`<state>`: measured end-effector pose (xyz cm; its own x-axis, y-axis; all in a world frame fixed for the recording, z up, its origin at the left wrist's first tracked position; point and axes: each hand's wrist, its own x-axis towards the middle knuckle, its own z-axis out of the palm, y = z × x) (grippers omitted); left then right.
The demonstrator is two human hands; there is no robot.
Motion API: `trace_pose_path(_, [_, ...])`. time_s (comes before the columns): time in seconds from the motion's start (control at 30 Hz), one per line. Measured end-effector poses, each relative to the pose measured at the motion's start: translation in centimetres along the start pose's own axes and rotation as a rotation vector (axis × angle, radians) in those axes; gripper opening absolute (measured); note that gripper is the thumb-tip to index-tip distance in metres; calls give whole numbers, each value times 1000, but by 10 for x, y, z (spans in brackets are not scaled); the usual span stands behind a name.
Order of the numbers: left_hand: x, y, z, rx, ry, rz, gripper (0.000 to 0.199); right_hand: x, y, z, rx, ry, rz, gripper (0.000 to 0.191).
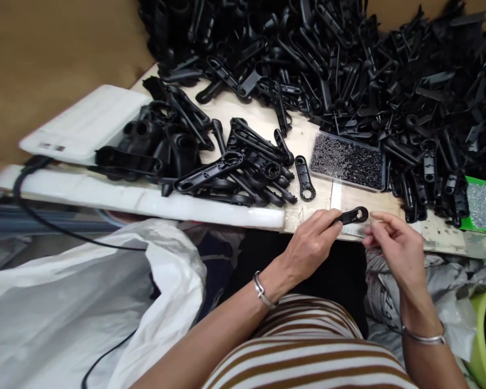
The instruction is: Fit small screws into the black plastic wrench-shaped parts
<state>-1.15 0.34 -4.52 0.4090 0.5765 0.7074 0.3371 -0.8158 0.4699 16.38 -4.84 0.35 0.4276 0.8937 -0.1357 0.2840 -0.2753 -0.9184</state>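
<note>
My left hand (314,240) grips one end of a black plastic arm piece (355,215) just above the table's front edge. A round opening shows at the piece's free end, which points right. Beside that end is my right hand (395,246), its thumb and fingertips pinched together; whatever lies between them is too small to make out. Another black plastic arm piece (305,178) lies alone on the table behind my left hand. Behind my hands stands a clear tray (347,186) filled with small dark parts.
Black plastic parts (267,54) are heaped across the back. More lie left beside a white flat box (89,121). A green tray (467,222) of small shiny pieces stands right. White foam (166,202) lines the front edge; a white sack (162,259) hangs below. A yellow-green bucket (476,335) is lower right.
</note>
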Motion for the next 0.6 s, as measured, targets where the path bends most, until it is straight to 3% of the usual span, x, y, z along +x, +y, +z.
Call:
trace_pose_path(0.07, [-1, 6, 1, -17, 57, -29, 17, -8, 5, 3, 184, 83, 23, 48])
trace_pose_path(0.17, [-1, 14, 3, -35, 105, -52, 14, -14, 6, 14, 408, 31, 66, 58])
trace_pose_path(0.27, [0, 21, 2, -39, 118, -48, 15, -13, 2, 23, 547, -28, 90, 50])
trace_pose_path(0.4, [1, 26, -2, -26, 113, -54, 16, -9, -2, 27, 615, -22, 111, 35])
trace_pose_path(0.6, [-2, 31, -2, -33, 118, -20, 14, -7, -4, 31, 658, 8, 134, 27])
